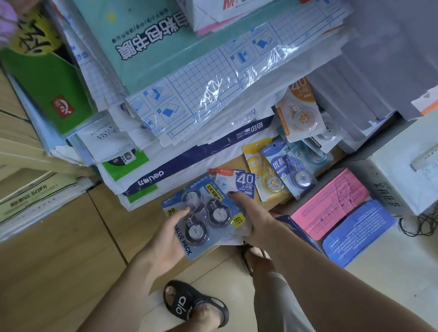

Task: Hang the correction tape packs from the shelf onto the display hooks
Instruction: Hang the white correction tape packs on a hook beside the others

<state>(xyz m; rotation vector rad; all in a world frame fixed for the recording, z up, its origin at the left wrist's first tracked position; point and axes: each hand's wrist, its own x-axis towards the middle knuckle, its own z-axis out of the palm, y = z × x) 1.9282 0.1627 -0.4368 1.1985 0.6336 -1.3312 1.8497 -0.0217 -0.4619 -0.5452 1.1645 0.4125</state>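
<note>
A blue value pack (205,214) with three black correction tapes lies across both my hands above the low wooden shelf (233,162). My left hand (166,242) holds its left edge, thumb on top. My right hand (253,214) grips its right edge together with a white "40" pack (241,182) tucked behind. More packs lie on the shelf: a yellow pack (264,173), a blue pack (289,169), and an orange pack (298,111) leaning further back. No display hooks are in view.
Stacks of book-cover film (196,85) and Deli paper reams (162,174) fill the shelf's left. Pink (329,203) and blue (356,232) paper packs and a white box (411,178) sit on the right. My sandalled feet stand on the tiled floor (195,306).
</note>
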